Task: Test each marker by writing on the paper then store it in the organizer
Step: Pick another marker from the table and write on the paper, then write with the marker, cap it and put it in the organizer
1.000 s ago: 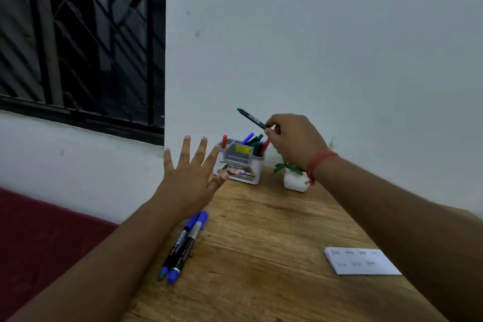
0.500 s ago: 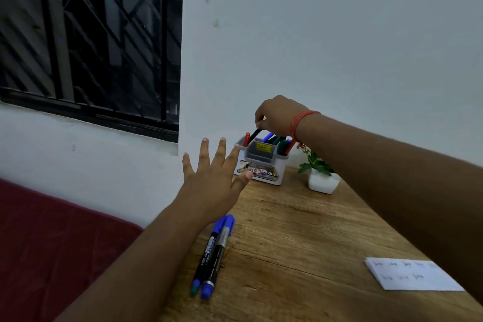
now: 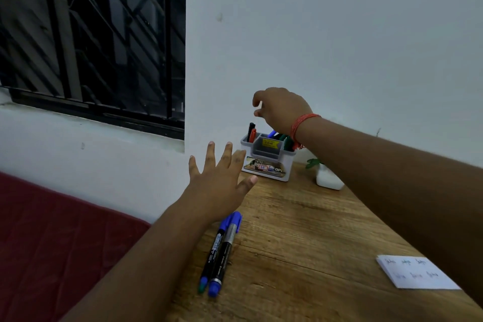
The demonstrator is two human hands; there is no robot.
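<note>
A grey organizer (image 3: pixel 266 162) stands at the far end of the wooden table (image 3: pixel 300 230), against the wall, with several markers upright in it. A black marker (image 3: pixel 251 128) stands in its left compartment beside a red one. My right hand (image 3: pixel 278 108) hovers just above the organizer, fingers loosely curled and holding nothing. My left hand (image 3: pixel 218 185) floats over the table's left edge with fingers spread, near the organizer's left side. Two markers (image 3: pixel 219 251) lie side by side below my left hand. A white paper (image 3: pixel 415 273) with handwriting lies at the right.
A small white pot with a green plant (image 3: pixel 326 178) sits right of the organizer, partly behind my right forearm. A dark red surface (image 3: pixel 52 230) lies left of the table. A barred window (image 3: pixel 91 34) is at the upper left.
My right hand carried the black marker to the organizer, set it in the left compartment, let go and lifted slightly. My left hand stayed spread.
</note>
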